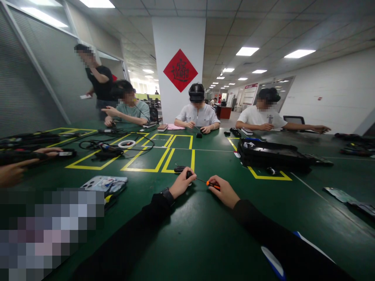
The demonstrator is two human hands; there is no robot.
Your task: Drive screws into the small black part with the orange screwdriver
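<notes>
My right hand (223,190) is closed round the orange and black handle of a screwdriver (213,185), whose thin shaft points left. The fingers of my left hand (182,184) are wrapped round a small black part (189,174), and the shaft's tip reaches it. Just behind my left hand, a dark object (179,169) lies on the green table (187,234). Whether the tip sits in a screw is too small to tell.
A black tray (272,152) stands at the right, beyond yellow tape. Cables (109,146) and a white tape roll (126,144) lie at the left, near a pale case (104,183). Several people sit or stand round the table; another person's hands reach in at the far left.
</notes>
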